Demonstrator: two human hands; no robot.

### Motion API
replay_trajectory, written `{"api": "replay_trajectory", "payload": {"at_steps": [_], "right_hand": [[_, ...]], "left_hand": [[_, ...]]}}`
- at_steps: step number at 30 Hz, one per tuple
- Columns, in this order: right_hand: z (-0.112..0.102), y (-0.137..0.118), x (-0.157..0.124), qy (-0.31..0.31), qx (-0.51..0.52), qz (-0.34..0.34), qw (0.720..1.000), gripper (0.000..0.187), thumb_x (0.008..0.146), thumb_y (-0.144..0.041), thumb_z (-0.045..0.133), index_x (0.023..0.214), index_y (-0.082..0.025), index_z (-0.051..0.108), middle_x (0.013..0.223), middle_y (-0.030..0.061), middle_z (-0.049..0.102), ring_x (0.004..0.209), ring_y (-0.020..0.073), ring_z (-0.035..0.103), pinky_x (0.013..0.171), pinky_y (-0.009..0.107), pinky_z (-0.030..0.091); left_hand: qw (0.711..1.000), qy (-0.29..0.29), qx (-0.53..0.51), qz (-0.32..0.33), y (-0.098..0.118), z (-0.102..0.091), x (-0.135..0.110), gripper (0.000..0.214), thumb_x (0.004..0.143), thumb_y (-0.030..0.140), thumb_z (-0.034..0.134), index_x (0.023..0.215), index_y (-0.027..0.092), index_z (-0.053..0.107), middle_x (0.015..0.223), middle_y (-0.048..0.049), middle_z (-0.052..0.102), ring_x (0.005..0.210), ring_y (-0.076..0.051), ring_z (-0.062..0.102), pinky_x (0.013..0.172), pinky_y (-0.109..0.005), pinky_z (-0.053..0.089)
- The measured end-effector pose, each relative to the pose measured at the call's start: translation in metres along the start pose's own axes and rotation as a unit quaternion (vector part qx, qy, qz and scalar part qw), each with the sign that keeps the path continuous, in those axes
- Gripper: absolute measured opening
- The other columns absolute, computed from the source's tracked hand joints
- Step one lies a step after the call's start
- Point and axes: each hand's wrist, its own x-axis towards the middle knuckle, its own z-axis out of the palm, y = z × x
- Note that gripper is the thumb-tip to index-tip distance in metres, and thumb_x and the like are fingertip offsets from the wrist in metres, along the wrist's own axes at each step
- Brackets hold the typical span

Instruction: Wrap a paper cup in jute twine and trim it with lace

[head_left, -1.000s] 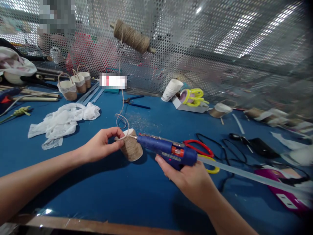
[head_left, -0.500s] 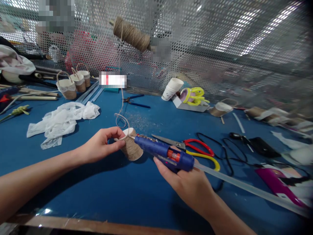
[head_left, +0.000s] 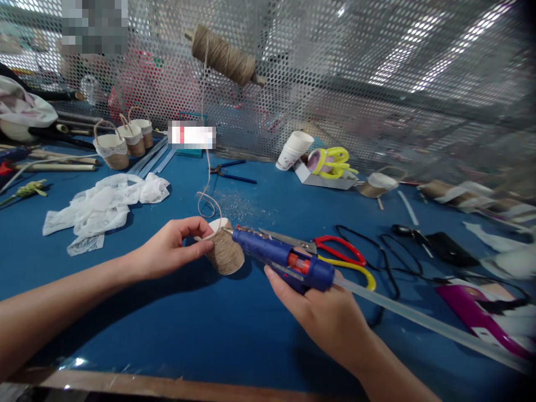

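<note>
My left hand (head_left: 178, 245) is closed at the rim of a tilted paper cup (head_left: 226, 254) wrapped in brown twine. Thumb and forefinger pinch the rim where the loose twine (head_left: 208, 198) meets it; this strand runs up to a twine spool (head_left: 224, 54). In my right hand (head_left: 324, 312) is a blue hot glue gun (head_left: 276, 252), a long clear glue stick (head_left: 419, 318) trailing from its back. The gun's metal nozzle points left and lies close to the cup's upper edge; whether it touches I cannot tell.
Scissors (head_left: 341, 251) with red and yellow handles lie just behind the glue gun. Pliers (head_left: 234, 170), crumpled white lace (head_left: 109, 204) and several small twine-covered baskets (head_left: 113, 153) lie farther back. A stack of paper cups (head_left: 294, 149) leans by a mesh panel (head_left: 335, 72).
The glue gun's nozzle has shifted slightly right and up along the cup's edge. My left hand keeps its pinch on the cup's rim and twine.
</note>
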Motion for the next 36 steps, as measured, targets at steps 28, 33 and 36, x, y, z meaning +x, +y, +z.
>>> {"api": "replay_trajectory", "payload": {"at_steps": [28,33,36], "right_hand": [[0.002,0.007,-0.008,0.002,-0.114,-0.125,0.986,0.033,0.083,-0.015,0.040,0.086,-0.024,0.072,0.072,0.0064,0.072,0.073,0.0253,0.068,0.065,0.039,0.055],[0.001,0.016,-0.008,0.018,-0.116,-0.084,0.990,0.027,0.080,-0.016,0.047,0.085,-0.024,0.073,0.066,0.0070,0.070,0.071,0.0254,0.067,0.063,0.037,0.054],[0.001,0.016,-0.007,0.015,-0.094,-0.076,0.993,0.025,0.079,-0.016,0.050,0.086,-0.024,0.072,0.065,0.0066,0.070,0.071,0.0250,0.067,0.062,0.036,0.054]], "left_hand": [[1.000,-0.010,0.015,0.007,0.001,-0.002,0.000,0.017,0.081,0.031,0.051,0.081,0.014,0.055,0.076,-0.0020,0.058,0.070,-0.013,0.051,0.066,-0.026,0.041],[0.999,-0.032,0.007,-0.004,0.003,-0.005,0.001,0.019,0.081,0.033,0.050,0.082,0.014,0.054,0.080,-0.0040,0.059,0.075,-0.015,0.053,0.070,-0.028,0.042],[0.999,-0.037,0.011,-0.003,0.002,-0.007,0.001,0.018,0.081,0.032,0.050,0.081,0.015,0.054,0.081,-0.0038,0.059,0.076,-0.014,0.053,0.071,-0.027,0.042]]}}
